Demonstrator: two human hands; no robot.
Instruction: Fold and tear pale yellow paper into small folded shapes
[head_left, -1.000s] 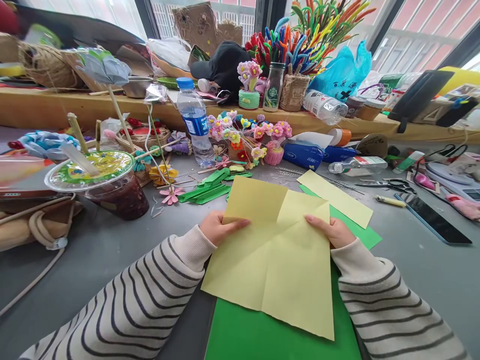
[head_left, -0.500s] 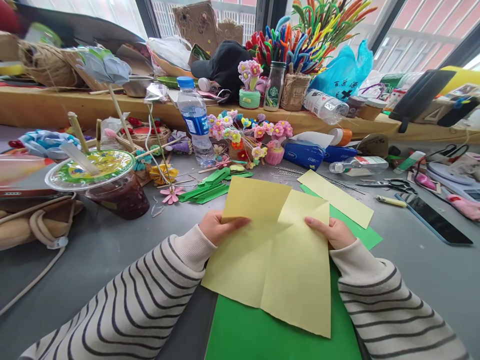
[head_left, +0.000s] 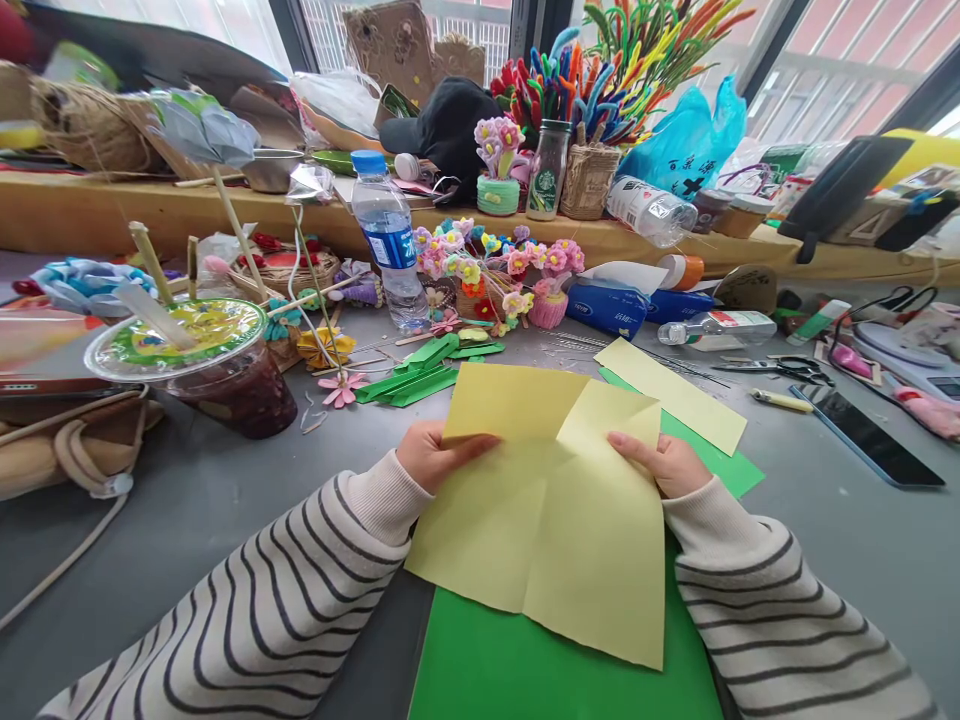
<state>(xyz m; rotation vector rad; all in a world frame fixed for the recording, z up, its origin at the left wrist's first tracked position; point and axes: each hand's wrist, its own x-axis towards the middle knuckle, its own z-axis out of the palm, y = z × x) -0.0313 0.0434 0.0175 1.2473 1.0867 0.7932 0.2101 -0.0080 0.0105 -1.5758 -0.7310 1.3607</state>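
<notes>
A creased sheet of yellow paper (head_left: 540, 520) is pinched between the left hand (head_left: 442, 458) at its left edge and the right hand (head_left: 660, 462) at its right edge, held up above the desk (head_left: 210, 490) in front of the person. Both thumbs press on its near face; the other fingers are mostly hidden behind it, so how they are bent cannot be told. The paper also covers much of a green sheet (head_left: 540, 665), which the bottom of the view cuts off; whether the green paper (head_left: 739, 473) at the right, partly under a pale yellow strip (head_left: 675, 395), is the same piece cannot be made out. Both striped sleeves (head_left: 277, 590) run out of view at the bottom. The scale (head_left: 919, 350) is cut off by the right edge, the dark contents of the lidded cup (head_left: 247, 400) are hard to identify, and the small print on the water bottle (head_left: 394, 247) cannot be read. Compared with a second ago, the top edge of the yellow paper sits slightly lower and its lower right corner slightly higher, while both hands keep nearly the same places and the same grip.
</notes>
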